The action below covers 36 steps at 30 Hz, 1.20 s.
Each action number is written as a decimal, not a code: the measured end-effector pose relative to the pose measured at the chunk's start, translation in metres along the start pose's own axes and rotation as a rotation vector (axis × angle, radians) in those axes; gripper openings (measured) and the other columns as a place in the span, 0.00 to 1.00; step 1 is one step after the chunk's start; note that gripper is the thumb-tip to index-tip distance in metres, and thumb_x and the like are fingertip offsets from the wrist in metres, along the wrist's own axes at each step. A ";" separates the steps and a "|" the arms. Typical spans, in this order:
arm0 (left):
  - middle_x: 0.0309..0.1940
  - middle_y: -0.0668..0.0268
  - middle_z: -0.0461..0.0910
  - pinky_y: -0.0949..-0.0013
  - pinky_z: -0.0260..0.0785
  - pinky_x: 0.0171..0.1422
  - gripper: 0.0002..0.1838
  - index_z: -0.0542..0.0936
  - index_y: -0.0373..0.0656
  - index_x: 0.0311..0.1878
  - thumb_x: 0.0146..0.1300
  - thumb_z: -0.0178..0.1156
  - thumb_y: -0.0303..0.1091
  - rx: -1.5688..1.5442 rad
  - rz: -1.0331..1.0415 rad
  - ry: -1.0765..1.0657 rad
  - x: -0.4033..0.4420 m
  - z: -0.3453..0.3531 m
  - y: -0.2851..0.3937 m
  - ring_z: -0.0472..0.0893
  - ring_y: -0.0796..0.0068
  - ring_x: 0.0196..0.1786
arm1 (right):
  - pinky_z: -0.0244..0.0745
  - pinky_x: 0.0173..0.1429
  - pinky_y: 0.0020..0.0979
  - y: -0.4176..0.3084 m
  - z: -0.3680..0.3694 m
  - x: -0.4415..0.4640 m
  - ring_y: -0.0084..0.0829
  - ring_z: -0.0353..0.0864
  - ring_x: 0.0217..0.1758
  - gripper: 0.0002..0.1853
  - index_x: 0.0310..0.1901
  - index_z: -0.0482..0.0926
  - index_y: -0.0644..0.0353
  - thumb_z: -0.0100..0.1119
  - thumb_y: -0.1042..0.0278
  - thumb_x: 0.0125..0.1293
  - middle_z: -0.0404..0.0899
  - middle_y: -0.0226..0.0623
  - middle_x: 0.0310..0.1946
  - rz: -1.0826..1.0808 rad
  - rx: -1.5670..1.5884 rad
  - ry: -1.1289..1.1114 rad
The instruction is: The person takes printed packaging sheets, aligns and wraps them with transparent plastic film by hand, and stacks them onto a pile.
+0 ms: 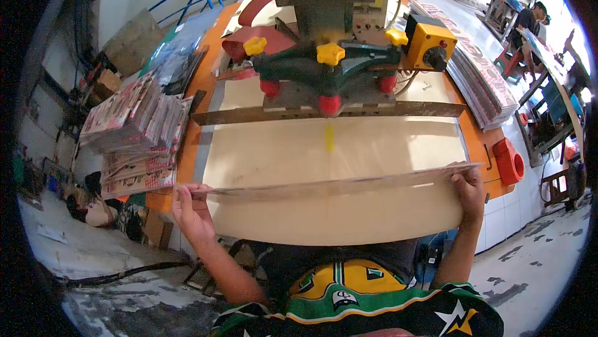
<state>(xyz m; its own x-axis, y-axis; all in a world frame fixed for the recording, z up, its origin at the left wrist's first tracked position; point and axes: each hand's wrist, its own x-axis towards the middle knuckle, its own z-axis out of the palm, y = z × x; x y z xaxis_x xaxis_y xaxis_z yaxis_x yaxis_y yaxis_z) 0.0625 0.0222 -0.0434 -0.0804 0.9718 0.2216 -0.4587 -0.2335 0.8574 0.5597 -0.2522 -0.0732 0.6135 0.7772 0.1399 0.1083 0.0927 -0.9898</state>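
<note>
Stretched between my two hands is a long, thin, translucent plastic sheet or thin stack of sheets [342, 184], seen nearly edge-on above the pale worktable [336, 218]. My left hand [194, 215] pinches its left end between thumb and fingers. At the right end, my right hand [468, 190] grips it with the thumb on the near side. Beyond the sheet, a straight metal bar [237, 116] crosses the table. Over that bar stands a machine head with a dark green bracket [299, 69], a yellow knob [330, 54] and a red rounded foot [330, 105].
Stacked printed plastic bags [134, 113] sit on the left, with another printed stack [476, 81] on the right. A yellow control box [430, 44] is fixed beside the machine. Near the right edge lies a red ring-shaped object [509, 161]. Another person [529, 22] sits far right.
</note>
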 end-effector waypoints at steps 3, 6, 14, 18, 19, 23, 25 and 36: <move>0.35 0.64 0.80 0.68 0.74 0.49 0.11 0.75 0.41 0.39 0.74 0.57 0.37 0.010 -0.017 0.018 0.000 0.000 -0.001 0.81 0.72 0.38 | 0.74 0.48 0.29 -0.004 0.006 0.001 0.26 0.78 0.41 0.12 0.44 0.79 0.64 0.65 0.67 0.63 0.81 0.32 0.38 -0.002 -0.003 0.055; 0.35 0.65 0.80 0.69 0.73 0.47 0.10 0.75 0.41 0.40 0.74 0.57 0.37 0.073 0.011 0.023 0.003 0.003 -0.008 0.79 0.74 0.39 | 0.74 0.50 0.30 -0.003 0.002 0.005 0.27 0.78 0.43 0.11 0.45 0.78 0.63 0.63 0.68 0.65 0.80 0.31 0.39 -0.057 -0.048 -0.027; 0.38 0.71 0.78 0.74 0.68 0.47 0.16 0.79 0.34 0.47 0.69 0.65 0.40 0.720 -0.013 0.000 0.007 -0.014 -0.021 0.74 0.83 0.41 | 0.72 0.56 0.30 0.012 -0.012 0.003 0.26 0.77 0.48 0.14 0.50 0.78 0.65 0.62 0.65 0.68 0.81 0.32 0.45 -0.041 -0.063 -0.014; 0.33 0.75 0.77 0.77 0.67 0.43 0.14 0.80 0.35 0.41 0.69 0.65 0.39 0.641 0.006 0.036 0.004 -0.009 -0.027 0.73 0.86 0.37 | 0.71 0.57 0.29 0.006 -0.003 0.007 0.24 0.78 0.49 0.15 0.52 0.76 0.67 0.59 0.63 0.72 0.82 0.33 0.47 -0.062 -0.054 -0.027; 0.32 0.75 0.77 0.79 0.66 0.42 0.13 0.80 0.36 0.40 0.69 0.65 0.39 0.629 -0.007 0.027 0.003 -0.010 -0.027 0.73 0.87 0.36 | 0.72 0.56 0.29 0.004 0.000 0.005 0.24 0.78 0.48 0.16 0.53 0.76 0.67 0.58 0.63 0.73 0.82 0.33 0.47 -0.065 -0.052 -0.006; 0.31 0.76 0.78 0.81 0.65 0.39 0.12 0.80 0.37 0.39 0.69 0.65 0.38 0.495 0.062 -0.027 -0.001 0.005 -0.026 0.73 0.89 0.34 | 0.73 0.57 0.30 0.016 -0.017 0.004 0.26 0.77 0.51 0.18 0.58 0.74 0.66 0.58 0.63 0.73 0.79 0.34 0.49 0.036 -0.024 0.033; 0.30 0.76 0.79 0.81 0.65 0.37 0.12 0.80 0.37 0.38 0.70 0.64 0.38 0.490 0.002 -0.009 -0.003 0.013 -0.021 0.73 0.90 0.32 | 0.73 0.57 0.28 0.003 -0.004 0.004 0.25 0.77 0.51 0.18 0.58 0.74 0.67 0.53 0.61 0.76 0.79 0.33 0.49 -0.023 -0.006 0.046; 0.28 0.76 0.78 0.82 0.65 0.35 0.12 0.80 0.37 0.38 0.70 0.63 0.38 0.388 -0.060 -0.037 -0.003 0.016 -0.019 0.72 0.91 0.30 | 0.72 0.50 0.23 0.007 -0.006 0.007 0.18 0.76 0.44 0.14 0.50 0.75 0.64 0.47 0.60 0.79 0.78 0.29 0.43 -0.046 -0.053 0.146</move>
<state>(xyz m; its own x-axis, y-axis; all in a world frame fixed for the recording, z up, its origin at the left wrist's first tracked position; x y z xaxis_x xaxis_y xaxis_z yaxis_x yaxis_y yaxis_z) 0.0858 0.0231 -0.0527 -0.0287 0.9839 0.1766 -0.0924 -0.1786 0.9796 0.5694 -0.2492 -0.0793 0.7137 0.6737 0.1917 0.1780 0.0903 -0.9799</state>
